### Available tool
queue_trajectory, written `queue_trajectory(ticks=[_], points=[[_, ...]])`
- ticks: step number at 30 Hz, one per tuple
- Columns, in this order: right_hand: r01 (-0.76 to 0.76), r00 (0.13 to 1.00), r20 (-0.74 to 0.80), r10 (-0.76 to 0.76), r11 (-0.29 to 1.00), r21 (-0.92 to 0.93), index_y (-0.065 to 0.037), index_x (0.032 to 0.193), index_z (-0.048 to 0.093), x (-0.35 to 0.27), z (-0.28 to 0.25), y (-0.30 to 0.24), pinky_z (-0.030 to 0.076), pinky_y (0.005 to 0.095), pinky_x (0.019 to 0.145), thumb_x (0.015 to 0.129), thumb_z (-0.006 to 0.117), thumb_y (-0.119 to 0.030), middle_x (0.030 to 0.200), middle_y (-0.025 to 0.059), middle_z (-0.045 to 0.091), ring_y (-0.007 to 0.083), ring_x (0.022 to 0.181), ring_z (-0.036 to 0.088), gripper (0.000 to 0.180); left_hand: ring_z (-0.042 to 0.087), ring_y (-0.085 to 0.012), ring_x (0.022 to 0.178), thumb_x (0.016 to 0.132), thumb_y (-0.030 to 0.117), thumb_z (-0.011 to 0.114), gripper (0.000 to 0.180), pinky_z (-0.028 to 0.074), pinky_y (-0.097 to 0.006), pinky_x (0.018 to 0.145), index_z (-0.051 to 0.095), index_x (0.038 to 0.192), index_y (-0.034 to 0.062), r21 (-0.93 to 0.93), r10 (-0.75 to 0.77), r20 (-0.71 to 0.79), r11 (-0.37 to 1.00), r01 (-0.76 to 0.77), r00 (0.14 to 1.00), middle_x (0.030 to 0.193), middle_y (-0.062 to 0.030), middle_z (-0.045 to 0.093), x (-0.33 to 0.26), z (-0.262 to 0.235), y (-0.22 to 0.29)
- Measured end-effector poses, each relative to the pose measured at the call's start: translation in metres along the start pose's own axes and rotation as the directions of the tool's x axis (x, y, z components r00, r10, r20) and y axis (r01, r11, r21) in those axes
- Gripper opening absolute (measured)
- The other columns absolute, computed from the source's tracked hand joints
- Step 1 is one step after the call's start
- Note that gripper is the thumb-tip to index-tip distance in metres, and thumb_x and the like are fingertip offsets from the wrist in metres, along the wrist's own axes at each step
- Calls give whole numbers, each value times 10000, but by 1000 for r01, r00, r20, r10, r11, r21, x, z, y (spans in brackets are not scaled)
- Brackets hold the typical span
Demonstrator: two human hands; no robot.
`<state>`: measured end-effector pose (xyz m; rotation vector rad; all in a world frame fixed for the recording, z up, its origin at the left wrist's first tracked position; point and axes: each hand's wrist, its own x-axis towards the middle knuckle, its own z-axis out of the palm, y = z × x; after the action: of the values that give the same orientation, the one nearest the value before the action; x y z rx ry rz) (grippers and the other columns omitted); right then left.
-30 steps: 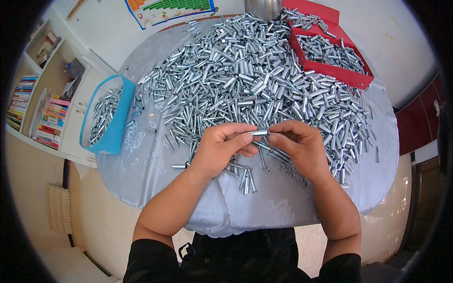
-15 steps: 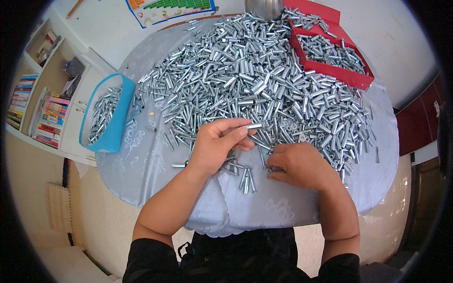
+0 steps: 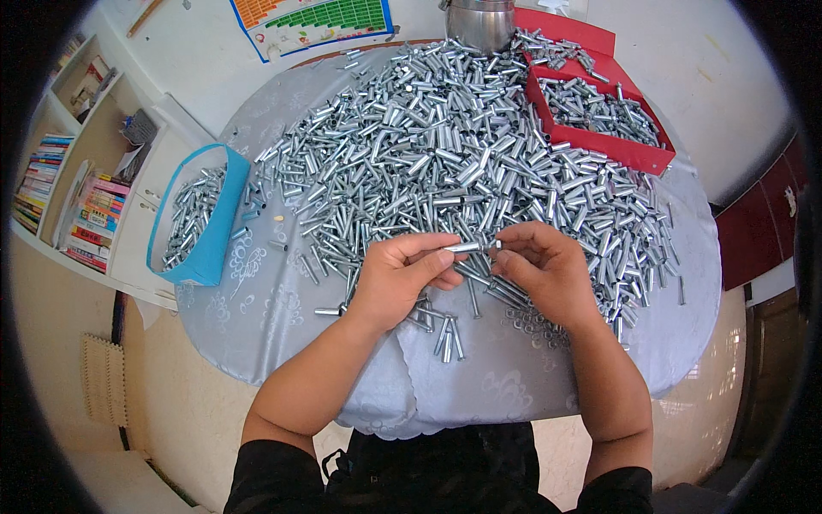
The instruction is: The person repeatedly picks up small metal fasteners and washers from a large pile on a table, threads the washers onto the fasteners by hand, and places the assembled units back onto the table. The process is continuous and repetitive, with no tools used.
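Note:
My left hand (image 3: 385, 283) pinches a shiny metal sleeve anchor (image 3: 465, 248) between thumb and fingertips, its free end pointing right. Closed at that end, my right hand (image 3: 552, 276) holds a small metal nut (image 3: 497, 245) in its fingertips, almost in line with the anchor; whether the two touch I cannot tell. Beyond both hands spreads a large heap of metal sleeves and bolts (image 3: 428, 154). Below my left fingers lie a few loose bolts (image 3: 447, 337). Small washers and nuts (image 3: 524, 322) are gathered beside my right wrist, partly covered by it.
A light blue box (image 3: 205, 257) of metal parts stands at the left of the cloth-covered round table (image 3: 300, 364). At the back right is a red box (image 3: 604, 141) with more parts, beside a steel pot (image 3: 481, 26). Bookshelves (image 3: 98, 201) line the left wall.
My right hand has risen from the small parts near the table's front and come up to the anchor's right end, with a nut in its fingers. My left hand keeps the anchor nearly still.

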<state>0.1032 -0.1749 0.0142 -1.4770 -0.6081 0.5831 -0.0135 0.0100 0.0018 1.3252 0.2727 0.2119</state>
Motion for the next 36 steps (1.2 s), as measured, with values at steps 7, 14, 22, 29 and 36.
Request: queue_trajectory(ticks=[7,14,22,29,36], points=[[-20,999,44,20,1000,-11,46,1079,618,-1,0,1,538,254,769,874,653,11,953,86,685,129,861,667,211,701,-200,802,920,35,608,252,592,-295,708,634,1157,-45,-11,17,17,1000,-16,1000,1019,-155,700,0,-2,-7],[-59,994,89,61,998,-19,48,1087,614,-2,0,-5,540,253,780,880,646,14,970,87,681,136,873,668,212,704,-213,818,918,31,610,253,595,-298,714,632,1156,-51,-8,13,37,1000,-13,999,1019,-170,696,0,-2,-5],[19,994,107,-1,986,-166,24,984,643,-1,-5,4,471,228,613,914,648,-93,808,27,650,77,689,590,137,707,-223,846,915,21,611,239,594,-299,741,640,1137,-62,45,34,71,998,-38,997,1008,-174,697,-4,1,-1],[-74,997,-20,72,983,-168,17,880,649,-1,-2,-7,428,233,556,920,652,-147,702,16,609,68,618,543,169,706,-234,862,919,13,598,253,592,-304,747,626,1158,-65,4,29,74,1000,-29,997,1021,-177,693,-4,1,-1],[40,996,91,-19,970,-239,10,947,637,0,-7,0,453,240,590,882,693,-135,716,19,617,81,650,564,168,705,-239,867,919,10,595,252,595,-316,746,626,1158,-65,15,23,72,1000,-24,997,1035,-182,691,-3,1,0]])
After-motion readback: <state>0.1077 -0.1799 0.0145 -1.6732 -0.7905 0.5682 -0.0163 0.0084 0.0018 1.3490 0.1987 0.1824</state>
